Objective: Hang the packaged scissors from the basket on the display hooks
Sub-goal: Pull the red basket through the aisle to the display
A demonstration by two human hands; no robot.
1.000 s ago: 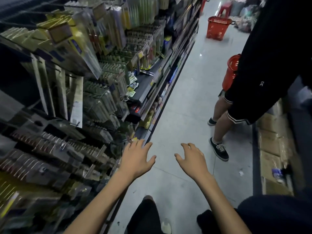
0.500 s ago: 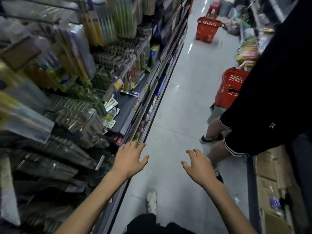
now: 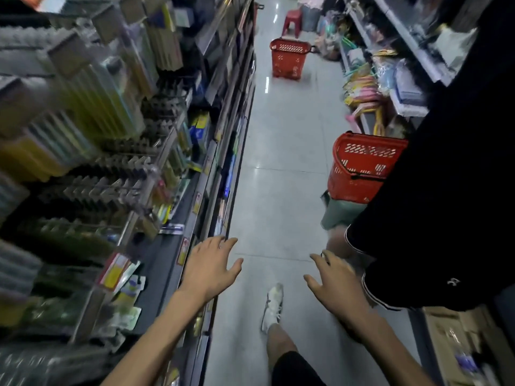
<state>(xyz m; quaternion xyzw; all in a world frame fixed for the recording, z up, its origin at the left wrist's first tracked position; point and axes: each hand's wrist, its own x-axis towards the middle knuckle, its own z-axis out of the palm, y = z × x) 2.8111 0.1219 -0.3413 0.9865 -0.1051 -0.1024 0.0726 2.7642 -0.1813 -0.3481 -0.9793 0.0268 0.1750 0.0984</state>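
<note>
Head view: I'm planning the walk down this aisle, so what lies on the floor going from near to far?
white shoe → near red basket → far red basket → red stool

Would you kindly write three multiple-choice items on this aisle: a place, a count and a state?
1. Where does the nearer red basket stand? A) on the left shelving B) at the aisle's right, beside the person in black C) on a hook
2. How many red baskets show? A) one B) two C) four
3. What do the left hand and right hand hold? A) scissors packs B) a basket handle C) nothing
Answers: 1 B, it sits by the dark clothing; 2 B, the nearer one plus the farther red basket up the aisle; 3 C, both hover with fingers spread, empty.
</note>
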